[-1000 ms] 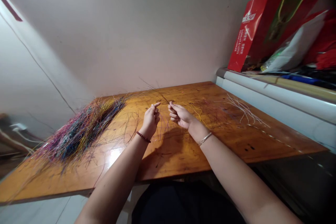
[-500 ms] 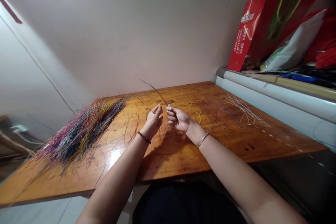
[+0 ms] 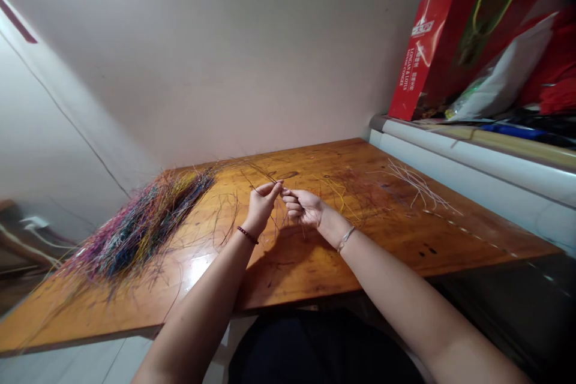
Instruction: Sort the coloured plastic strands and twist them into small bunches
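Thin dark wires (image 3: 261, 171) run up and left from between my two hands, over the middle of the wooden table (image 3: 310, 279). My left hand (image 3: 263, 207) pinches them between thumb and fingertips. Close against it on the right, my right hand (image 3: 303, 207) has its fingers curled round the same strands. The fingertips of both hands nearly touch. A large heap of multicoloured wires (image 3: 139, 228) lies on the left part of the table, and loose strands are scattered around my hands.
White wires (image 3: 418, 183) and yellow wires (image 3: 335, 189) lie right of my hands. Along the right side, a white ledge (image 3: 450, 144) holds a red box (image 3: 420, 60) and a plastic bag (image 3: 504, 81). A wall stands behind the table.
My left hand has moved slightly right, up to my right hand, and its fingertips have closed on the wires. The wires now lean lower toward the left.
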Demonstrator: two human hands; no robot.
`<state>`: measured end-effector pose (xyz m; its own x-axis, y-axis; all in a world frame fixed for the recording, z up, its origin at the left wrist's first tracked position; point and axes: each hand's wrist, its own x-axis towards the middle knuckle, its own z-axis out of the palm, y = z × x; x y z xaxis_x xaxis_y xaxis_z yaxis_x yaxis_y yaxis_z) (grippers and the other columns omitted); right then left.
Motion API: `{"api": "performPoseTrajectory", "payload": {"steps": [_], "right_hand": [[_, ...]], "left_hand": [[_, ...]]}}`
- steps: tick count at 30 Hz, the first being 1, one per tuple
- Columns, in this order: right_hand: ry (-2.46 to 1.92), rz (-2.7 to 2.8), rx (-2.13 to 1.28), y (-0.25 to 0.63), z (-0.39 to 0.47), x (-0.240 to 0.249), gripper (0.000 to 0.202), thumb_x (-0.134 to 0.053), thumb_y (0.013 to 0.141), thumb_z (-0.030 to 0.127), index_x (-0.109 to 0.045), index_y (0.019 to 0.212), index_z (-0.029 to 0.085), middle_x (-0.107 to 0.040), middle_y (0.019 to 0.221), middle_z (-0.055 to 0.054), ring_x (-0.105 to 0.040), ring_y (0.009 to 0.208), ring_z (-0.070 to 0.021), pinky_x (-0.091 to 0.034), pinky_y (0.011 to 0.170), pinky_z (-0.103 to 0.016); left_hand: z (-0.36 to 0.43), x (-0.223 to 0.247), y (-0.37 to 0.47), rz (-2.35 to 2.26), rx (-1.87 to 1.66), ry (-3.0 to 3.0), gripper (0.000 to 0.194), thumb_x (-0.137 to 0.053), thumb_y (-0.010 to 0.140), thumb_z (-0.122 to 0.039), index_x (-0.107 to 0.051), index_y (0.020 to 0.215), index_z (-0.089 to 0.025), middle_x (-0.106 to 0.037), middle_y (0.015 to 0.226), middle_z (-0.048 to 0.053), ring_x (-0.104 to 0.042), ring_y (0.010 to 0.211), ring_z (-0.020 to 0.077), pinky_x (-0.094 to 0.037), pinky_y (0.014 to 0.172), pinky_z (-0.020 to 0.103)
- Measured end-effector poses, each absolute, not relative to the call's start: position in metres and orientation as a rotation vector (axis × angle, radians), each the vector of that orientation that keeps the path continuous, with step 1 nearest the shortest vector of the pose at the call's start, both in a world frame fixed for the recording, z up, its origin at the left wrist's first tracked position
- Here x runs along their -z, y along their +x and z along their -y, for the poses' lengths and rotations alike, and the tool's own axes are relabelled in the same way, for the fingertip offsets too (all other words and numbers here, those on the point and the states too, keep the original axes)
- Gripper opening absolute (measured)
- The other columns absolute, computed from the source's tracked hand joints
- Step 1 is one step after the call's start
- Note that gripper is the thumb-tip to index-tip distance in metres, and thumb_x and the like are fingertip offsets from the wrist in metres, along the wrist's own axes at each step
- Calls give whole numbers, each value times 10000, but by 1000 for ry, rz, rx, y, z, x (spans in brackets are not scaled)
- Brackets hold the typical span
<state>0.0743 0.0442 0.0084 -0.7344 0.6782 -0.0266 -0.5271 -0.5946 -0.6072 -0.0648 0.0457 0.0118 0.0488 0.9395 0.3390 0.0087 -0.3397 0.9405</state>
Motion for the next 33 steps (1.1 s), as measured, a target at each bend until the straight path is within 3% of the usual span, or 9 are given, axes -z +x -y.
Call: {"api": "performPoseTrajectory", "payload": {"steps": [4,8,14,16,20,22,25,28,33], "right_hand": [[-557,943,-2146,70,-44,-8,263,-312,957,221,-347,698,189,-170,479,107,-86,363,-43,-103,347,-166],[-628,1058,-2099,69,-42,-8,265,-340,947,277,-352,697,190,-193,478,109,-105,363,-41,-123,350,-159],[-605,1107,-2181,76,-39,-12,293,-360,949,313,-360,685,184,-207,478,104,-138,356,-40,-161,348,-148],[-551,1101,-2231,80,-39,-14,278,-399,938,318,-384,698,178,-250,483,98,-197,352,-35,-221,355,-142],[-394,932,-2329,83,-40,-13,178,-371,955,266,-466,843,165,-434,568,61,-471,461,-56,-458,511,-185],[-340,861,-2360,82,-42,-12,186,-328,974,255,-472,899,164,-482,606,51,-525,496,-60,-484,531,-188],[-251,823,-2395,81,-44,-12,227,-306,986,257,-446,835,161,-422,549,78,-390,352,-13,-348,373,-107],[-254,856,-2377,81,-43,-14,263,-285,991,238,-427,785,157,-304,473,106,-213,273,0,-187,288,-101],[-360,959,-2305,83,-39,-18,256,-288,990,242,-438,800,158,-254,444,116,-162,271,-10,-179,283,-106]], "left_hand": [[-51,-7,-64,-1092,-1499,1609,323,-667,716,-424,-734,791,-117,-693,779,77,-586,720,138,-426,667,233],[-52,-7,-64,-1104,-1535,1444,354,-660,718,-430,-730,862,-114,-659,711,59,-520,593,99,-373,535,200],[-48,-10,-63,-1089,-1562,1260,349,-712,658,-435,-707,795,-115,-607,677,16,-335,442,24,-238,405,174],[-47,-10,-62,-1066,-1526,1229,376,-718,645,-453,-701,815,-118,-593,673,6,-305,423,15,-218,389,173],[-44,-13,-62,-1022,-1422,1192,435,-737,611,-484,-689,854,-126,-561,650,-7,-314,413,10,-216,381,168],[-42,-14,-62,-986,-1363,1204,448,-747,597,-490,-684,853,-128,-519,608,-24,-313,412,11,-210,379,164],[-40,-15,-62,-962,-1307,1209,449,-746,600,-498,-675,844,-128,-477,581,-38,-275,402,5,-174,370,164],[-40,-15,-63,-972,-1298,1209,446,-727,626,-509,-666,844,-125,-488,598,-29,-257,402,3,-146,365,166],[-43,-18,-68,-1008,-1397,1152,443,-728,629,-505,-659,847,-126,-495,602,-26,-224,390,2,-129,354,172]]}}
